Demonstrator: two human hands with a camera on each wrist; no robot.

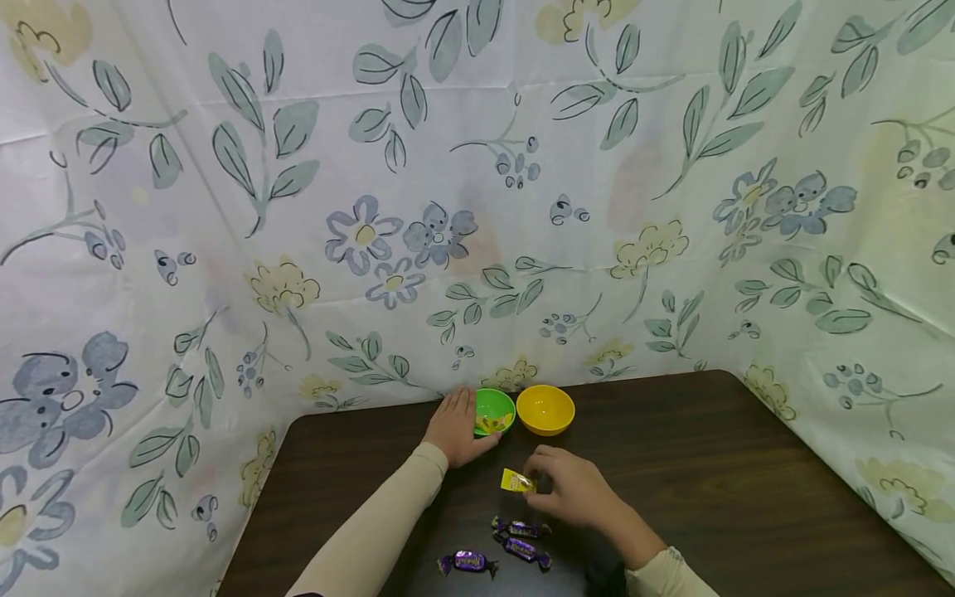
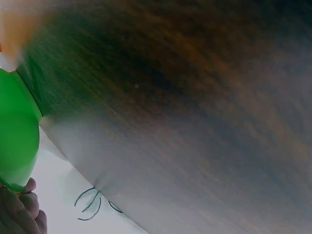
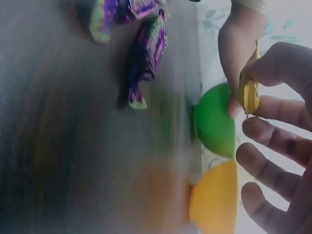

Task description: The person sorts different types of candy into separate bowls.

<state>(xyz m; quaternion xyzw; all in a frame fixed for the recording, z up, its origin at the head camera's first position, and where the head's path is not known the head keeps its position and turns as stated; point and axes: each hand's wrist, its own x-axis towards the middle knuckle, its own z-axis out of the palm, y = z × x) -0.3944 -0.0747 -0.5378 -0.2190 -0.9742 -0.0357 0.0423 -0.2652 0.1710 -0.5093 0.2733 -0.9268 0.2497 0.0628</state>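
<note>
My left hand (image 1: 457, 427) holds the green bowl (image 1: 506, 400) from its left side, fingers along the far side and thumb at the front. Its fingertips show at the bowl's rim in the left wrist view. Several yellow-wrapped candies (image 1: 492, 424) lie inside. Pinched between thumb and forefinger of my right hand (image 1: 570, 487) is another candy in a yellow wrapper (image 1: 516, 481), raised in front of the bowls. The other right fingers are spread in the right wrist view. Purple twist-wrapped candies (image 1: 470, 561) lie on the table nearer me.
A yellow bowl (image 1: 545, 410) stands right beside the green one, near the table's back edge. Two more purple candies (image 1: 522, 549) lie close together below my right hand. Behind the dark wooden table (image 1: 716, 481) hangs a floral cloth (image 1: 522, 215).
</note>
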